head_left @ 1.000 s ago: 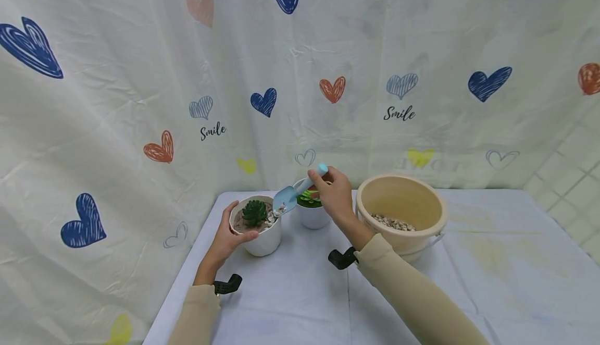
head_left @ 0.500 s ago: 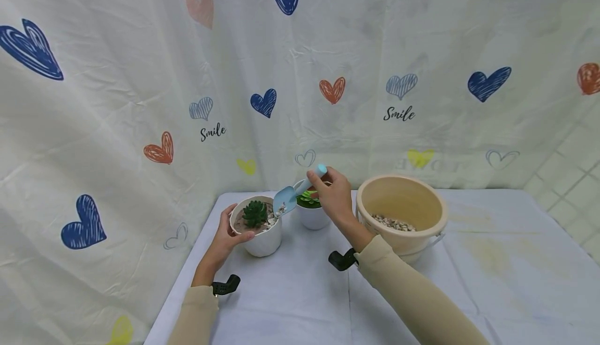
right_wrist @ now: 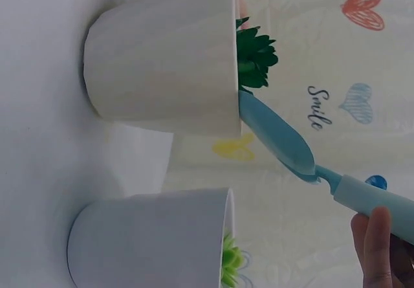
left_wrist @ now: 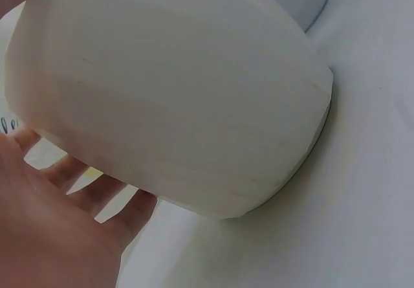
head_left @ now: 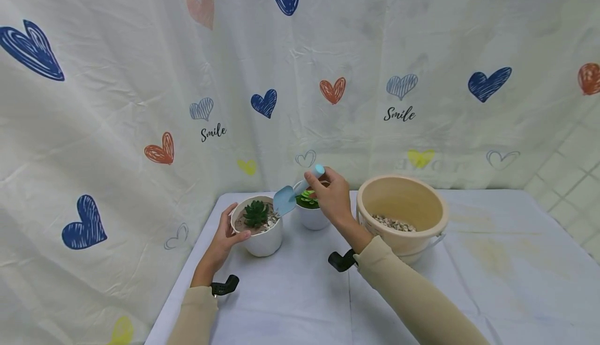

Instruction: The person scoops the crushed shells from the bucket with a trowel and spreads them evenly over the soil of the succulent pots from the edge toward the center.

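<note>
My left hand [head_left: 219, 243] holds a white flower pot [head_left: 263, 243], thumb near the front of the rim and fingers along its far left side. In the left wrist view the pot's wall [left_wrist: 174, 100] hides part of that hand. Inside the pot stand a dark green succulent [head_left: 255, 213], brown soil and pale pebbles [head_left: 271, 222]. My right hand [head_left: 334, 198] grips the handle of a light blue trowel [head_left: 285, 200]. The blade tilts down, its tip at the pot's right rim beside the succulent; in the right wrist view the trowel [right_wrist: 278, 136] slopes the same way.
A second white pot [head_left: 313, 219] with a light green plant stands behind the trowel, partly hidden by the right hand. To the right, a beige bucket [head_left: 401, 184] contains pebbles [head_left: 394, 223]. White cloth covers the table [head_left: 290, 298]; a heart-printed curtain [head_left: 356, 37] hangs behind.
Pebbles that lay on the trowel's blade have slid off into the pot. The trowel's handle has shifted slightly left. My left thumb has drawn back a little along the rim.
</note>
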`<state>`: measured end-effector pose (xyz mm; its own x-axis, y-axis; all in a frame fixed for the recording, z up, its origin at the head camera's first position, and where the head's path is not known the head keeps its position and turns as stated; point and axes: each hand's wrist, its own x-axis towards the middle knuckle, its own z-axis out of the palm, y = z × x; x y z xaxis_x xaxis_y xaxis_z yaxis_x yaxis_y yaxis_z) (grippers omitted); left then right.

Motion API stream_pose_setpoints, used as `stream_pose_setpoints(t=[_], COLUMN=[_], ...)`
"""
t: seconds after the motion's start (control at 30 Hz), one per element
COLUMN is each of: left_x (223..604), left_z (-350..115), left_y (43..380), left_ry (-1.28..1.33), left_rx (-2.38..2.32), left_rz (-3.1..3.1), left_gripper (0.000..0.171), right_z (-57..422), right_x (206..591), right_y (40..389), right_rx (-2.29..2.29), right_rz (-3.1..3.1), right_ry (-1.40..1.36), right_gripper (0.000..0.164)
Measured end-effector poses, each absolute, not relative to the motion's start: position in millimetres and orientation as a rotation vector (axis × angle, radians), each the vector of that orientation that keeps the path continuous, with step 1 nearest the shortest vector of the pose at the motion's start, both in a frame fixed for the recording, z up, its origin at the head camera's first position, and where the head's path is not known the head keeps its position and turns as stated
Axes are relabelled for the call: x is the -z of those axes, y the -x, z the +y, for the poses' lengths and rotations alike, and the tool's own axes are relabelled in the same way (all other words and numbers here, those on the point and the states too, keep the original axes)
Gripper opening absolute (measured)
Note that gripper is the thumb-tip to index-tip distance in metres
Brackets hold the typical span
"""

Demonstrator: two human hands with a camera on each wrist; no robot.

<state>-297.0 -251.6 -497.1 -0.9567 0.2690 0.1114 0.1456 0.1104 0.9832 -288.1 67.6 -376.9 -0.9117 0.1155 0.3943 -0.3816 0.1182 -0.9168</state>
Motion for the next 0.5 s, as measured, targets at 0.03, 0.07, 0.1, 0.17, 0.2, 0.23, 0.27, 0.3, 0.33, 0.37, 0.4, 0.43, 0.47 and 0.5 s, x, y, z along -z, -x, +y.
stream_pose_setpoints(t=[0.03, 0.07, 0.1, 0.17, 0.2, 0.23, 0.27, 0.3, 0.33, 0.37, 0.4, 0.43, 0.47, 0.5], left_x=[497.2, 497.1, 497.0, 497.0, 497.1, 497.1, 497.1, 497.4, 497.1, 497.1, 497.1, 496.9, 497.1, 497.4], left_z=[-251.7, -251.8, -251.9, -252.2, -252.2, -252.3, -252.5, -253.0, -253.3, -253.9, -254.3, -254.7, -255.3, -255.8], left_y=[296.9, 296.7, 296.6, 296.8, 297.0, 297.3, 297.5, 298.0, 298.0, 298.2, 298.3, 298.4, 298.7, 299.1], left_ry=[-0.428, -0.430, -0.432, -0.440, -0.444, -0.450, -0.460, -0.475, -0.486, -0.496, -0.505, -0.516, -0.520, -0.531], left_rx=[-1.991, -1.995, -2.003, -2.011, -2.016, -2.026, -2.037, -2.042, -2.045, -2.053, -2.056, -2.061, -2.057, -2.048], left_rz=[2.270, 2.272, 2.269, 2.256, 2.250, 2.239, 2.227, 2.216, 2.207, 2.198, 2.195, 2.189, 2.191, 2.197], left_gripper=[0.094, 0.093, 0.091, 0.089, 0.088, 0.087, 0.086, 0.085, 0.085, 0.084, 0.083, 0.082, 0.080, 0.079], right_z=[67.7, 67.7, 67.8, 68.1, 68.2, 68.5, 68.7, 68.9, 69.0, 69.1, 69.2, 69.1, 69.0, 68.9], right_x=[377.0, 376.8, 376.7, 376.4, 376.0, 375.7, 375.3, 374.8, 374.5, 374.4, 374.4, 374.6, 374.8, 375.1], right_y=[288.0, 287.9, 287.8, 287.6, 287.4, 287.3, 287.0, 286.6, 286.3, 286.1, 285.9, 285.8, 285.5, 285.4], right_rx=[-1.851, -1.853, -1.850, -1.847, -1.844, -1.845, -1.844, -1.845, -1.849, -1.846, -1.845, -1.840, -1.833, -1.828], right_rz=[-2.034, -2.032, -2.033, -2.030, -2.028, -2.023, -2.021, -2.018, -2.012, -2.011, -2.011, -2.013, -2.017, -2.018], right_ry=[-0.257, -0.255, -0.254, -0.253, -0.254, -0.258, -0.261, -0.265, -0.268, -0.273, -0.279, -0.284, -0.289, -0.295], right_gripper=[0.027, 0.027, 0.027, 0.026, 0.026, 0.026, 0.026, 0.026, 0.026, 0.026, 0.026, 0.026, 0.027, 0.027])
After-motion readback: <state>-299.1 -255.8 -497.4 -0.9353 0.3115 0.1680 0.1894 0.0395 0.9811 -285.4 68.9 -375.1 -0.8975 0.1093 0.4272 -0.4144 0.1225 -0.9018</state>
